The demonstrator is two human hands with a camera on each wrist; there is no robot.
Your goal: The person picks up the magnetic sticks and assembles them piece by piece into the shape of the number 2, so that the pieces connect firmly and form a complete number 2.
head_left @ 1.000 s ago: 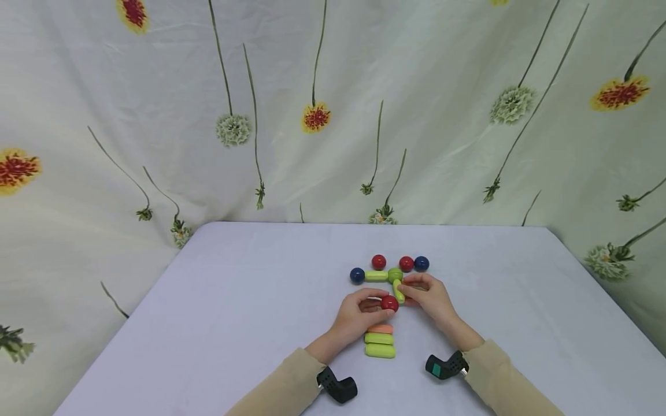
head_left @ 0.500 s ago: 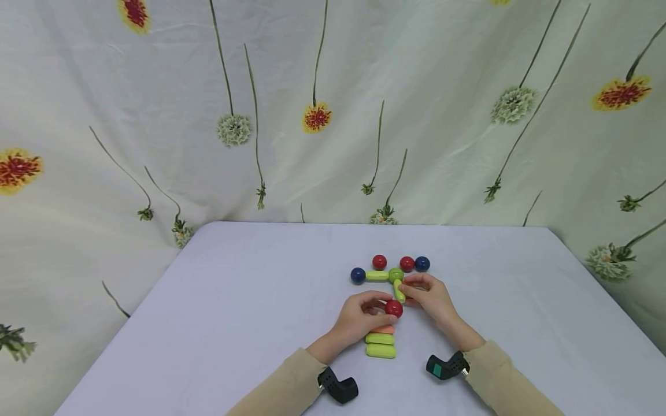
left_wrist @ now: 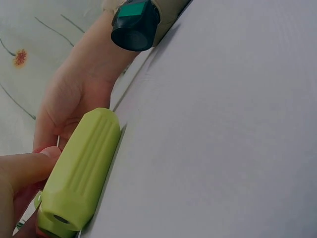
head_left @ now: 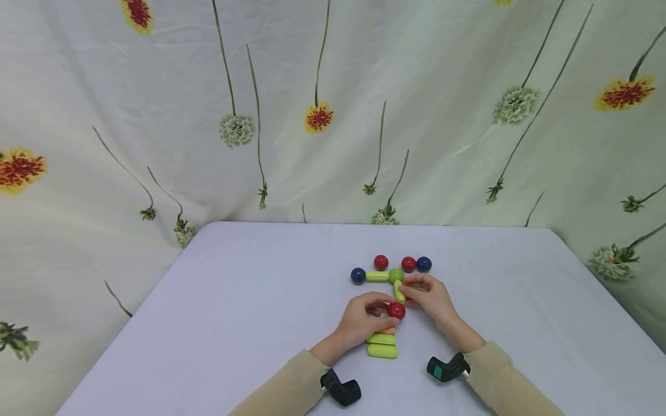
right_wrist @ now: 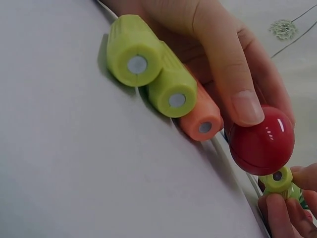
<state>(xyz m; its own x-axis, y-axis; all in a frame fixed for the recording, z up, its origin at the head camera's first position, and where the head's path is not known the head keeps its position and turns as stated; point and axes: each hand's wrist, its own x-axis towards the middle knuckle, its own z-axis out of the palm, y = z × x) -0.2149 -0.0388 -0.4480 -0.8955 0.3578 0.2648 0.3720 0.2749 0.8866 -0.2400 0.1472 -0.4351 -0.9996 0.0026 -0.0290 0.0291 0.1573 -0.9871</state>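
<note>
Beige sleeves (head_left: 283, 381) reach in from the near side, each wearing a black wrist camera (head_left: 340, 388), and we see wide tabletop (head_left: 234, 312) on both sides of the arms, out to slanting side edges (head_left: 136, 319). Between the forearms, two lime bars (head_left: 382, 351) and a coral bar (right_wrist: 200, 116) lie side by side. Just beyond, the left hand (head_left: 359, 318) grasps a red ball (head_left: 396, 311) at its fingertips, thumb on the near side. The right hand (head_left: 428, 293) pinches a lime rod (head_left: 399, 291) whose near end faces that ball; we cannot tell whether they touch. Its far end meets a green ball (head_left: 396, 274), and a second rod (head_left: 377, 277) runs left from there to a blue ball (head_left: 358, 275). Farther back we count two red balls (head_left: 381, 262) and another blue one (head_left: 424, 264), well inside the far edge (head_left: 312, 226), behind which hangs flowered cloth (head_left: 343, 167).
</note>
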